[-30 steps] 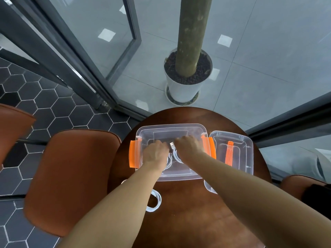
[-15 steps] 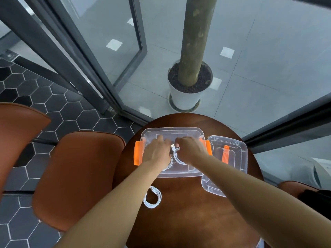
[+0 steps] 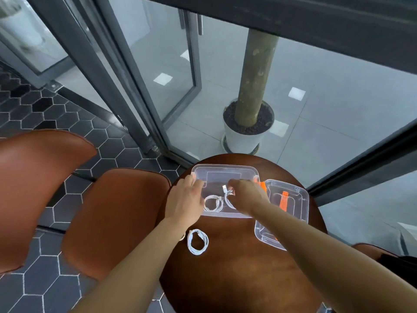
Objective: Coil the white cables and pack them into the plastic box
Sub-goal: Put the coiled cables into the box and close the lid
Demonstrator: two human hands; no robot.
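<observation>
While both hands reach into the clear plastic box (image 3: 225, 175), the right hand (image 3: 244, 195) pinches a coiled white cable (image 3: 229, 197) inside; a second coil (image 3: 213, 203) lies beside it; the left hand (image 3: 184, 199) grips the box's left rim; a third coil (image 3: 198, 241) rests on the bench (image 3: 237, 279); the lid (image 3: 282, 211) sits just right.

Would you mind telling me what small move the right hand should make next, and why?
Probably lower and release the coil it pinches: the right hand holds a coiled white cable inside the clear plastic box, beside another coil already lying there. A third coil waits on the table.
</observation>
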